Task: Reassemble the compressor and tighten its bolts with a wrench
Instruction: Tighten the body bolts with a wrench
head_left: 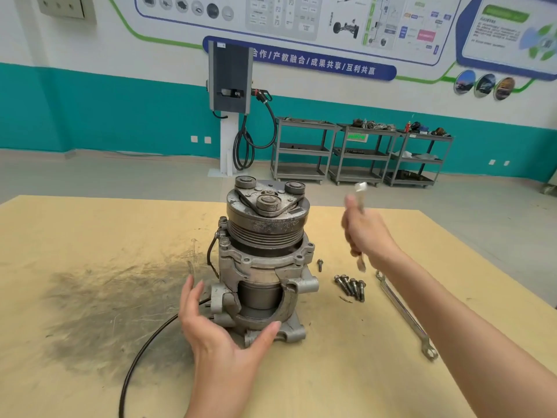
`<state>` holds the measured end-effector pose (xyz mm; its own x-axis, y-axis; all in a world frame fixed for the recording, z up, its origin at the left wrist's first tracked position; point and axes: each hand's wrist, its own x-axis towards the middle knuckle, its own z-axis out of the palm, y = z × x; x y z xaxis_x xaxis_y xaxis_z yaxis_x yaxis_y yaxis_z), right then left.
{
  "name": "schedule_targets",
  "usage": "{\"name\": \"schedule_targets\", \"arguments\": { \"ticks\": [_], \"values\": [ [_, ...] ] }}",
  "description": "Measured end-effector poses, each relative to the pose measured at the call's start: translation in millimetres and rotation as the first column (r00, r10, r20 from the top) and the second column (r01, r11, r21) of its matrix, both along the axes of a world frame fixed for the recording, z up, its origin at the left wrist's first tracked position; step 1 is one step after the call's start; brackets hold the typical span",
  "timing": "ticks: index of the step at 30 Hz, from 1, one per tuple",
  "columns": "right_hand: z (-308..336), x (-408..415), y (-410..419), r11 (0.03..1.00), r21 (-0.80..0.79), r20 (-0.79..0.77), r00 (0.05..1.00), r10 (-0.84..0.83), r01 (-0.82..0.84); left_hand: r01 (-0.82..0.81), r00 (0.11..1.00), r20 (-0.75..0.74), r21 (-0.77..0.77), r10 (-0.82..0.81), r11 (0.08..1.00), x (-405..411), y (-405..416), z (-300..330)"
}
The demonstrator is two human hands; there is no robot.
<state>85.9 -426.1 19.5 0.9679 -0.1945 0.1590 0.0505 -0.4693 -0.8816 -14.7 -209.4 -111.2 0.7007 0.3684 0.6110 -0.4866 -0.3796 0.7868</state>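
The compressor [265,260] stands upright near the middle of the table [346,372], pulley end up, with its clutch plate [266,200] on top and the grooved pulley [265,230] just below. The housing is cut away on the side facing me, showing a dark cylinder inside. My left hand [217,324] is open at the base of the compressor: the thumb lies against the lower front rim, the fingers reach up along the left side by a mounting lug, and I cannot tell whether they touch the metal. My right hand [364,233] is raised to the right of the compressor, clear of the table, its grip closed on a wrench [360,191]; the wrench head shows above my fingers and its other end shows below the hand, both blurred. A second, longer wrench [404,315] lies flat on the table beside my right forearm. Four bolts [351,286] lie side by side on the table just right of the compressor base, and one bolt [319,264] stands apart, nearer the housing. A black cable [141,354] runs from the compressor's left side across the table toward me. A dark grease stain [105,294] marks the table on the left.
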Motion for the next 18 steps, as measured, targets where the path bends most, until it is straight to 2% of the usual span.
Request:
{"name": "schedule_targets", "arguments": {
  "ticks": [2, 3, 5, 10, 13, 18],
  "values": [
    [-19.0, 10.3, -3.3, 0.973, -0.225, -0.225, 0.974, 0.002, -0.055, 0.008, 0.999, -0.048, -0.095, -0.013, 0.995, 2.8, -0.5, 3.2],
    [-27.9, 15.5, -4.7, 0.947, -0.312, -0.283, 0.959, -0.017, -0.075, 0.013, 0.998, -0.066, -0.14, -0.023, 0.99, 4.0, -0.4, 4.8],
    [-42.6, 24.8, -6.9, 0.905, -0.42, -0.303, 0.951, -0.064, -0.072, 0.013, 0.995, -0.093, -0.211, -0.033, 0.977, 7.9, 0.1, 7.4],
    [-63.1, 40.1, -4.9, 0.837, -0.546, -0.277, 0.952, -0.127, -0.048, 0.027, 0.984, -0.162, -0.303, -0.079, 0.953, 12.4, 0.6, 10.0],
    [-66.2, 47.2, -1.4, 0.792, -0.607, -0.283, 0.947, -0.151, -0.055, 0.038, 0.991, -0.119, -0.233, -0.067, 0.972, 8.9, -3.1, 9.4],
    [-71.7, 56.0, 0.4, 0.775, -0.628, -0.317, 0.934, -0.166, -0.075, 0.046, 0.995, -0.081, -0.13, -0.057, 0.991, 7.4, -0.3, 4.2]
  ]
}}
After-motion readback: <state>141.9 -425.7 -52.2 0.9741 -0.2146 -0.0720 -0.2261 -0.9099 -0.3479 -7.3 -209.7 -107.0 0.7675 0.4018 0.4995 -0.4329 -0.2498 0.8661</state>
